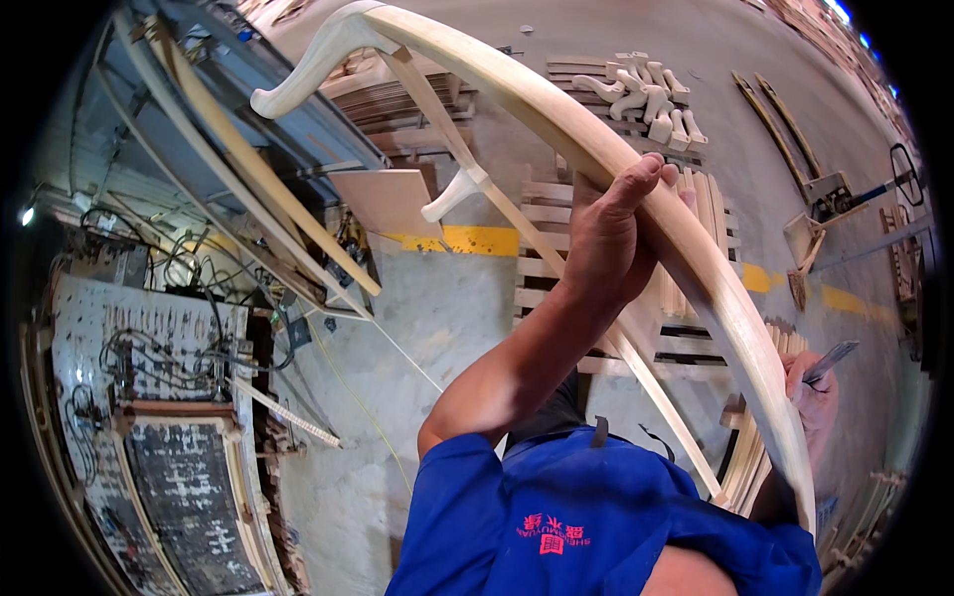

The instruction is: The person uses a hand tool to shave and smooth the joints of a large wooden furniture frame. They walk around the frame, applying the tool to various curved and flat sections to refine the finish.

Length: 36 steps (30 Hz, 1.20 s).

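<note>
A large curved pale wooden rail (pixel 556 114), like the bent top rail of a round-backed chair, arches across in front of me, with a scrolled end at the upper left. My left hand (pixel 621 214) is closed around its middle, thumb on top. My right hand (pixel 815 397), partly hidden behind the rail's lower right part, is closed on a narrow grey flat tool (pixel 833 360) whose exact kind I cannot make out. Beneath the rail runs a long straight wooden strip (pixel 537 238), meeting it near the scrolled end. A short pale curved wooden piece (pixel 455 194) sits against this strip.
Pallets (pixel 545 214) with wooden parts stand on the floor beyond. Several curved wooden pieces (pixel 651 94) are piled farther off. A machine (pixel 179 467) with cables and more long curved rails (pixel 248 159) are at left. A pallet jack (pixel 830 189) stands at right.
</note>
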### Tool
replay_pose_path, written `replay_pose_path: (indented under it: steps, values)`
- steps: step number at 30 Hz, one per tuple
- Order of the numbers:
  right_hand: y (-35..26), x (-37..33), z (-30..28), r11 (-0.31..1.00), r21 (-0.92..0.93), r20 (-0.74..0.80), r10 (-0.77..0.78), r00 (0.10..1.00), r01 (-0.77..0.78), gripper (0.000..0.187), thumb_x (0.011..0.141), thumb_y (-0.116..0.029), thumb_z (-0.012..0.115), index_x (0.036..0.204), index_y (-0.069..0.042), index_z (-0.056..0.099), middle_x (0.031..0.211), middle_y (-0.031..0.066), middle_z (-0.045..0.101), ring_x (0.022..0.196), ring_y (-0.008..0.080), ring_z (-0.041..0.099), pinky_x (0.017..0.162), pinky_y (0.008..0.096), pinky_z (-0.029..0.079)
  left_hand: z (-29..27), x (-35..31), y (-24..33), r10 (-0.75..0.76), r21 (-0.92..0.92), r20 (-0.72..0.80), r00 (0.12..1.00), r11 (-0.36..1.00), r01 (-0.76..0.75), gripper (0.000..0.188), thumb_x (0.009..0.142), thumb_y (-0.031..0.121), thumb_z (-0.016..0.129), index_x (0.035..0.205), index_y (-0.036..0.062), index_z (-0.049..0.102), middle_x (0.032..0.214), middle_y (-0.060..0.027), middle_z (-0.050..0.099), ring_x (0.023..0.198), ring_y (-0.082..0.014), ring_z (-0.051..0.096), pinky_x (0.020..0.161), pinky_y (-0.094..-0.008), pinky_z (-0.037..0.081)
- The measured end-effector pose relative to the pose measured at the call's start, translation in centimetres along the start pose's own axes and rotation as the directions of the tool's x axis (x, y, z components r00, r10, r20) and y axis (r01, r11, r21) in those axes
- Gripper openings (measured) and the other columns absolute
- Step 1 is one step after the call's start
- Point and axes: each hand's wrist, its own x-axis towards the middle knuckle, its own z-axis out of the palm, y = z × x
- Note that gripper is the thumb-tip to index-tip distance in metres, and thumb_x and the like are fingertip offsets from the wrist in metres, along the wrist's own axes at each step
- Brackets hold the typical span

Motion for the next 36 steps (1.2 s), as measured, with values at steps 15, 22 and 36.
replay_pose_path:
  steps: [15,22,36]
  values:
    - [-7.8,19.8,3.3,0.996,-0.079,-0.173,-0.060,0.983,0.047,0.022,0.083,-0.022,0.077,0.086,-0.007,0.061,0.088,0.0101,0.063,0.079,0.0165,0.056,0.069,0.0282,0.041,-0.7,24.9,10.0,-0.318,0.232,0.330,0.889,0.940,0.250,0.083,0.090,0.027,0.070,0.146,-0.0030,0.016,0.149,-0.0270,0.029,0.132,-0.0452,0.040,0.114,-0.0619,0.027]
    - [-8.8,27.7,1.1,0.994,-0.101,-0.187,-0.054,0.981,0.035,0.028,0.081,-0.026,0.080,0.081,-0.009,0.058,0.086,0.0098,0.063,0.076,0.0151,0.057,0.065,0.0265,0.042,0.2,33.8,10.6,-0.274,0.306,0.284,0.919,0.934,0.184,0.062,0.094,0.025,0.061,0.139,-0.0043,0.031,0.139,-0.0236,0.043,0.122,-0.0420,0.051,0.107,-0.0600,0.039]
    - [-8.3,53.6,-4.6,0.998,0.061,-0.319,-0.001,0.948,0.022,0.020,0.081,-0.019,0.079,0.084,-0.006,0.063,0.090,0.0131,0.067,0.079,0.0193,0.061,0.070,0.0310,0.044,-3.1,62.4,13.3,-0.458,0.235,0.155,0.875,0.878,0.418,0.057,0.093,0.015,0.059,0.139,0.0038,0.027,0.144,-0.0189,0.040,0.119,-0.0412,0.055,0.105,-0.0572,0.044]
